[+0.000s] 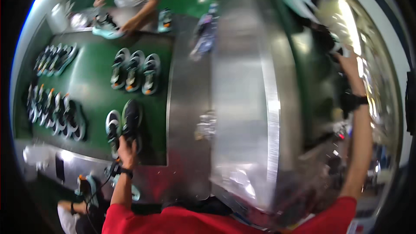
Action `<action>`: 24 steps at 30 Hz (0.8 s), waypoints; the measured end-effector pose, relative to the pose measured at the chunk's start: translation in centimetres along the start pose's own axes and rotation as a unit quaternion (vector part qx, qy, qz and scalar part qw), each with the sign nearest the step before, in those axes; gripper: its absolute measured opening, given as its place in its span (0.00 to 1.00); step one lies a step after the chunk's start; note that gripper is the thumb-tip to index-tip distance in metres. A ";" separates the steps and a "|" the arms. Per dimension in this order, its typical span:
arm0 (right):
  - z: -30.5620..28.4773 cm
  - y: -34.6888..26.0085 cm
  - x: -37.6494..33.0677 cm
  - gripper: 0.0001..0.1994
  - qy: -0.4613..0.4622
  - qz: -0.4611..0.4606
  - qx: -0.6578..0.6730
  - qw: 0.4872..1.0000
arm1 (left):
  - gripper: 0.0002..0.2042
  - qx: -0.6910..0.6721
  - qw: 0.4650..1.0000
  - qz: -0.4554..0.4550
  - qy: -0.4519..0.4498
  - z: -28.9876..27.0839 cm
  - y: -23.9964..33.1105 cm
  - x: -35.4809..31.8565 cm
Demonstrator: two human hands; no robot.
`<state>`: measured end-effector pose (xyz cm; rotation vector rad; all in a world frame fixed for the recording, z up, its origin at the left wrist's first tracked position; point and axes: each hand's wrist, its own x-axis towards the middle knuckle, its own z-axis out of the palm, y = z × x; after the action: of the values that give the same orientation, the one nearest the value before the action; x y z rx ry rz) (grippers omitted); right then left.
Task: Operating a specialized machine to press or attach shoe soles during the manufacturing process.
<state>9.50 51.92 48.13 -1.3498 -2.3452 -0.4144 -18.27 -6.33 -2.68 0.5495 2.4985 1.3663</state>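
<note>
left hand [127,152] closing round heel of black shoe [131,121], setting it on green belt [93,82] beside a paired shoe [113,126] | right hand [346,60] reaching up far right, grip unclear, blurred | shoe rows [54,112] already lying beyond left hand, placement looking partway done

Red short sleeves, bare forearms, black band on left wrist [126,171], black watch on right wrist [355,101]
</note>
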 end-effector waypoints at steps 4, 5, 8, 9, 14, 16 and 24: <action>-3.6 1.6 -3.2 0.27 0.065 0.028 0.062 0.996 | 0.25 0.055 0.996 -0.021 -0.073 1.9 -1.4 0.3; -5.5 2.0 -4.0 0.27 0.071 0.058 0.096 0.991 | 0.32 0.108 0.991 0.063 -0.051 2.8 -2.8 -0.6; -13.0 2.1 -8.6 0.22 0.109 0.158 0.305 0.933 | 0.29 0.072 0.974 0.211 -0.048 2.0 4.6 -5.2; -15.3 1.6 -10.8 0.21 0.119 0.179 0.365 0.906 | 0.23 -0.136 0.966 0.144 -0.163 1.4 8.0 -7.0; -25.1 5.5 -25.6 0.14 0.240 0.153 0.469 0.836 | 0.21 -0.427 0.646 -0.112 -0.623 0.9 26.0 -18.3; -28.2 5.0 -33.1 0.14 0.251 0.155 0.508 0.809 | 0.34 -0.467 0.431 -0.144 -0.759 1.5 30.9 -21.9; -33.7 3.0 -65.3 0.16 0.241 0.335 0.419 0.809 | 0.45 -0.254 0.183 -0.081 -0.946 -4.2 43.4 -42.5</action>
<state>48.20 -10.56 46.47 -1.2709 -1.2236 0.4205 27.48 -6.64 37.52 0.7751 -0.1254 0.2358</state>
